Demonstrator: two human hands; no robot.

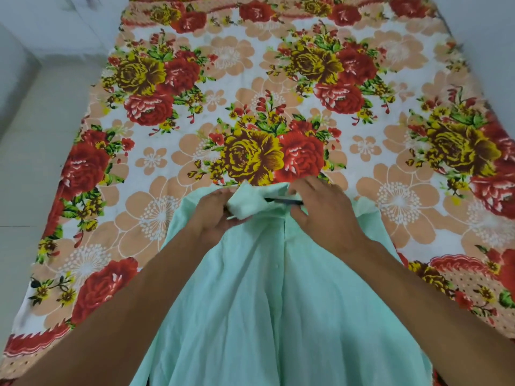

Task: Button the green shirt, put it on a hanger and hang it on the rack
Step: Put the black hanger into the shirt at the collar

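Soft mint-green cotton shirt [259, 302] lies on the flowery bed sheet [195, 79]; left hand [214, 215] and right hand [320, 207] both pinch its collar.

Floral bedspread [250, 87] lies bare beyond the green shirt [250, 302] — open to reach. Near edge is obstructed: both forearms flank the shirt, left hand [214, 215] and right hand [323, 210] crowding the collar.

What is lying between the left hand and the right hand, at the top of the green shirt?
In the head view, the bunched collar of the green shirt lies between the left hand and the right hand, with a thin dark object, hard to identify.
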